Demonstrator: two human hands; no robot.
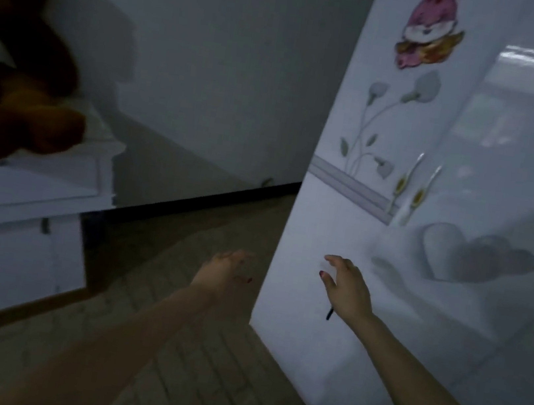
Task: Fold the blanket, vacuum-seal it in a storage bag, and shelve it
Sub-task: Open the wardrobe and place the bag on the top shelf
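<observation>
Hands reach forward in dim light toward a tall glossy white cabinet door (338,247) that fills the right side of the view. The right hand (346,288) is held at the door's lower panel, fingers loosely spread and slightly bent, holding nothing; whether the fingertips touch the surface cannot be told. Just below its wrist a small dark handle (330,313) sticks out from the door. The left hand (226,270) hangs blurred over the brown patterned floor (199,365), just left of the door's edge; its fingers seem relaxed, but how they lie cannot be told. Printed grey flowers (374,121) decorate the door's upper panel, a pink and orange cartoon sticker (429,32) sits above them, and pale heart shapes (452,251) lie lower right. No legible writing shows. At the left edge, a brown plush toy (19,68) rests on a white cabinet top (37,175). Neither blanket nor storage bag is in view.
</observation>
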